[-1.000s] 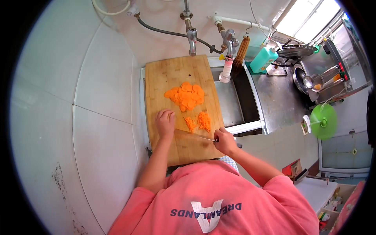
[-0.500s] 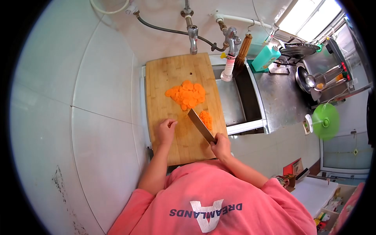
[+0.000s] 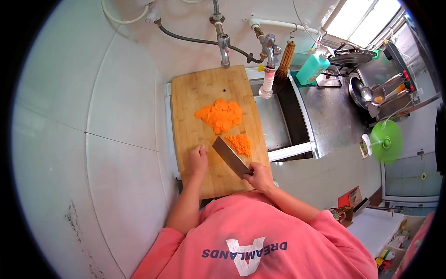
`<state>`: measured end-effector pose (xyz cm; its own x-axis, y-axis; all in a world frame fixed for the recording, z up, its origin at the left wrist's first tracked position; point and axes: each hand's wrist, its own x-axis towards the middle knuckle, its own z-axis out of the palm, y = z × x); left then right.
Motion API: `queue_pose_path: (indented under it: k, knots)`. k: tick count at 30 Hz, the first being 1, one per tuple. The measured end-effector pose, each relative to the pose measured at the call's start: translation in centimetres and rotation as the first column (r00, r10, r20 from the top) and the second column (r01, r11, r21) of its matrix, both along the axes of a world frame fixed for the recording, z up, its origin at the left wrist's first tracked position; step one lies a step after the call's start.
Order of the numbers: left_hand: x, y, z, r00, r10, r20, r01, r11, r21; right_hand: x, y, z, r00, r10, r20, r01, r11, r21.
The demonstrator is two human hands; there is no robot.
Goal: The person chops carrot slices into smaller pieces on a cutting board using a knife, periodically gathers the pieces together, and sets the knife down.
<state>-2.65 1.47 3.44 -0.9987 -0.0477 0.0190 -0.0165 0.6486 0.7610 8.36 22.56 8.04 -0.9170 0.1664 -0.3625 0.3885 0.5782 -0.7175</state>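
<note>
My right hand (image 3: 259,177) is wrapped round the handle of a cleaver (image 3: 228,156). Its broad blade slants up and left over the wooden cutting board (image 3: 190,111), beside a small heap of chopped carrot (image 3: 240,144). Farther up the board lies a larger pile of round carrot slices (image 3: 221,115). My left hand (image 3: 198,160) rests at the board's left side, fingers curled closed, with nothing visible in them. A gap of bare board separates it from the blade.
The board lies across a sink (image 3: 274,122), whose right part shows. Above hang a metal tap (image 3: 224,51) and one with a pink-ribbed hose end (image 3: 267,80). A teal bottle (image 3: 312,69) and pans (image 3: 357,90) stand right. A tiled wall (image 3: 125,102) borders the left.
The cleaver has moved left and toward me, away from the chopped carrot, which now lies more spread out. My left hand has shifted slightly nearer to me, its fingers curled in more.
</note>
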Motion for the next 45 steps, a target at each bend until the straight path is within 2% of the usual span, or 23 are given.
queue_pose_path:
  k: [1,2,4,5,7,9,11,13,14,16,20,22,23,25,28,31,35,37,39,40,41,43,45]
  knots:
    - [0.0,-0.3,-0.5,0.988,0.07,-0.135,-0.073,0.997,-0.013,-0.4,-0.3,-0.1,1.0,0.001,0.002,-0.001,1.0,0.0]
    - [0.0,-0.7,-1.0,0.989,0.072,-0.131,-0.075,0.997,-0.013,-0.9,-0.8,-0.3,1.0,0.017,-0.012,-0.017,0.999,0.051]
    - [0.1,-1.3,0.1,0.994,0.015,0.107,-0.011,0.999,-0.037,-1.3,-1.4,-0.6,0.999,0.034,-0.021,-0.032,0.995,0.099]
    - [0.2,-1.4,0.6,0.994,0.015,0.109,-0.011,0.999,-0.04,-1.4,-1.6,-0.7,0.999,0.012,-0.048,-0.006,0.994,0.108]
    - [0.6,-1.0,2.1,0.963,-0.039,0.266,0.042,0.999,-0.007,-1.3,-1.7,-1.0,0.997,-0.011,-0.075,0.02,0.993,0.116]
    - [0.8,-0.5,2.5,0.96,-0.067,0.27,0.083,0.995,-0.05,-0.7,-1.3,-1.1,0.983,-0.168,-0.08,0.176,0.979,0.107]
    - [1.0,0.0,1.9,0.956,-0.092,0.277,0.122,0.989,-0.09,-0.1,-0.7,-1.1,0.974,-0.189,-0.124,0.206,0.968,0.142]
    - [1.1,0.4,0.9,0.987,-0.156,-0.045,0.161,0.97,0.18,0.0,-0.7,-0.7,0.963,-0.207,-0.17,0.236,0.956,0.173]
    - [1.1,0.2,0.5,0.987,-0.154,-0.046,0.16,0.97,0.181,0.1,-0.8,-0.3,0.961,-0.168,-0.218,0.207,0.963,0.173]
    - [1.0,-0.2,0.8,0.965,-0.145,0.22,0.106,0.978,0.181,0.1,-1.1,0.0,0.955,-0.129,-0.267,0.179,0.968,0.173]
    - [0.0,-2.3,-0.4,0.969,-0.07,0.239,0.037,0.99,0.14,-0.5,-3.3,-0.5,0.949,-0.002,-0.315,0.044,0.991,0.127]
    - [-1.0,-4.1,-1.2,0.907,-0.002,0.42,-0.089,0.976,0.197,-1.0,-4.4,-0.6,0.946,0.048,-0.321,-0.003,0.99,0.137]
    - [-1.0,-4.8,-1.2,0.907,0.004,0.42,-0.096,0.976,0.197,-1.4,-4.7,-0.8,0.946,0.054,-0.321,-0.01,0.991,0.137]
    - [-0.9,-5.8,0.6,0.789,-0.252,0.561,-0.076,0.865,0.496,-2.2,-5.4,-1.4,0.908,0.17,-0.384,-0.092,0.973,0.213]
    - [-0.7,-5.3,2.4,0.686,-0.339,0.644,-0.046,0.863,0.503,-2.6,-6.4,-1.3,0.904,0.207,-0.374,-0.13,0.967,0.22]
    - [-0.4,-4.8,1.5,0.773,-0.285,0.566,0.048,0.917,0.395,-2.7,-7.0,-1.4,0.899,0.243,-0.364,-0.19,0.966,0.176]
    - [0.2,-5.0,0.2,0.818,-0.234,0.525,-0.035,0.892,0.451,-3.0,-7.0,-1.3,0.863,0.326,-0.385,-0.274,0.944,0.184]
    - [0.1,-5.5,-1.7,0.821,-0.175,0.544,-0.055,0.923,0.381,-3.9,-5.8,0.7,0.875,0.319,-0.364,-0.275,0.946,0.17]
    - [0.0,-5.6,-2.7,0.805,-0.151,0.575,-0.079,0.931,0.355,-6.0,-3.9,5.5,0.823,0.086,-0.562,-0.121,0.992,-0.027]
    - [0.4,-5.6,-3.0,0.784,-0.127,0.607,-0.1,0.94,0.326,-6.9,-2.7,10.6,0.751,-0.031,-0.659,-0.055,0.992,-0.109]
    - [0.6,-5.4,-2.7,0.779,-0.127,0.614,-0.102,0.941,0.324,-7.6,-1.6,15.5,0.582,-0.082,-0.809,-0.072,0.986,-0.152]
    - [0.6,-4.4,-1.7,0.857,-0.081,0.509,-0.048,0.971,0.234,-7.3,0.9,22.6,0.385,-0.152,-0.91,-0.271,0.924,-0.269]
    - [0.3,-3.8,-1.6,0.85,-0.061,0.524,-0.033,0.985,0.169,-7.0,1.5,28.1,0.238,-0.269,-0.933,-0.255,0.91,-0.327]
